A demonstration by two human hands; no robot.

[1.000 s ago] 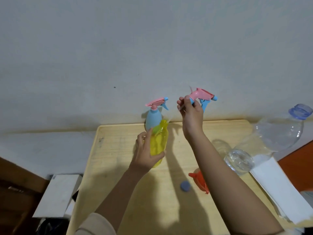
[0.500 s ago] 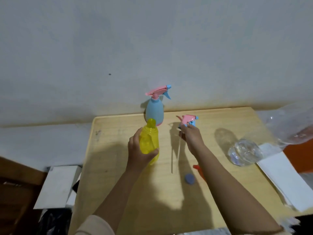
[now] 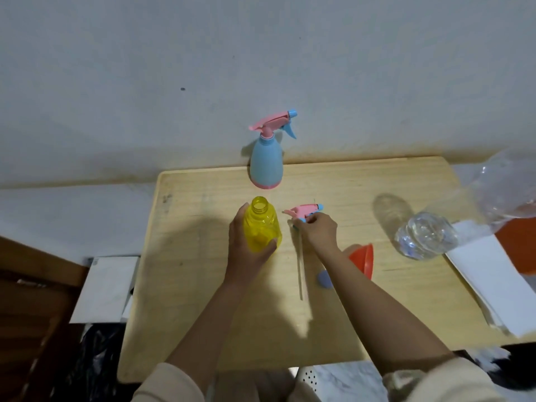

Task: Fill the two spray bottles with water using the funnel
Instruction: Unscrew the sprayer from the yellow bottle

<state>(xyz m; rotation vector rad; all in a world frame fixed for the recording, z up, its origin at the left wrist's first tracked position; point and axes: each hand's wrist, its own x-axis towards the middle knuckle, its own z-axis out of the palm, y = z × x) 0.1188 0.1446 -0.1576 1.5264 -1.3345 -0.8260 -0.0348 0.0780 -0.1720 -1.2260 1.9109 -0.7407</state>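
Note:
My left hand (image 3: 246,250) grips the yellow spray bottle (image 3: 262,227), which stands upright on the wooden table (image 3: 203,285) with its neck uncovered. My right hand (image 3: 317,232) holds the pink and blue spray head (image 3: 304,211) down on the table just right of that bottle; its thin dip tube (image 3: 301,271) lies along the tabletop toward me. A blue spray bottle (image 3: 266,163) with its pink head on stands at the table's far edge by the wall. The orange funnel (image 3: 364,259) lies on its side behind my right forearm.
A large clear water bottle (image 3: 429,236) lies on its side at the table's right, its neck end out of frame. A small blue cap (image 3: 324,280) rests by my right forearm. White paper sheets (image 3: 493,285) overhang the right edge. A white box (image 3: 104,288) sits left of the table.
My right hand has lowered the removed spray head from the air down onto the table. The yellow bottle went from tilted to upright in my left hand.

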